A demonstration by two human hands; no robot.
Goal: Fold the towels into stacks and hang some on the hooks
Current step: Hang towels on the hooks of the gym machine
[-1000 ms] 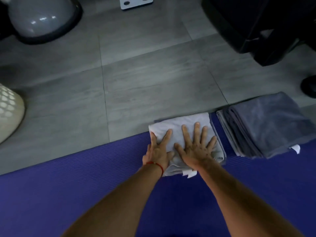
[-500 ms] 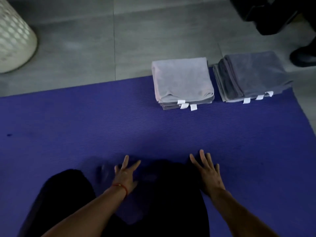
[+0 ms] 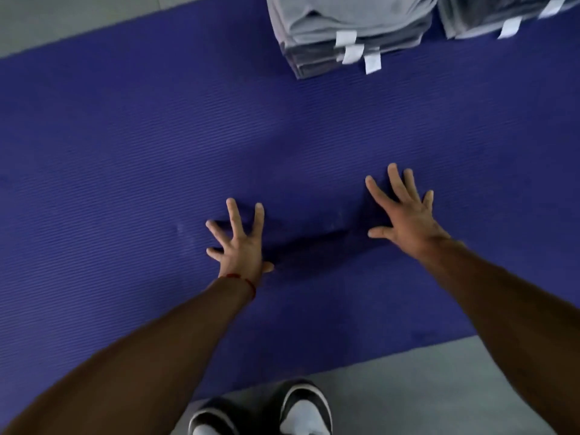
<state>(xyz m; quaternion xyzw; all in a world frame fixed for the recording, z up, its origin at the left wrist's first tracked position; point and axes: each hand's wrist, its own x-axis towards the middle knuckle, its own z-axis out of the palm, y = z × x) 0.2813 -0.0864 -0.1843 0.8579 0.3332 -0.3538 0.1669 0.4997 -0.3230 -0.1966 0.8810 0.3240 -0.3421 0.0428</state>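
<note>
A stack of folded light grey towels [image 3: 345, 29] with white tags sits at the far edge of the purple mat [image 3: 125, 152]. To its right, cut off by the frame corner, is a second stack of darker grey towels [image 3: 502, 14]. My left hand [image 3: 240, 243] is spread with straight fingers over the mat's middle, holding nothing. My right hand [image 3: 405, 215] is likewise spread over the mat, a little farther out. Both hands are well short of the stacks. No hooks are in view.
Grey tiled floor [image 3: 439, 387] shows at the near edge of the mat and at the top left corner. My shoes [image 3: 306, 409] stand on the floor just behind the mat's near edge.
My hands left the light grey stack and drew back to the mat's middle. The view tilted down, so the stacks slid to the top edge and my shoes appeared.
</note>
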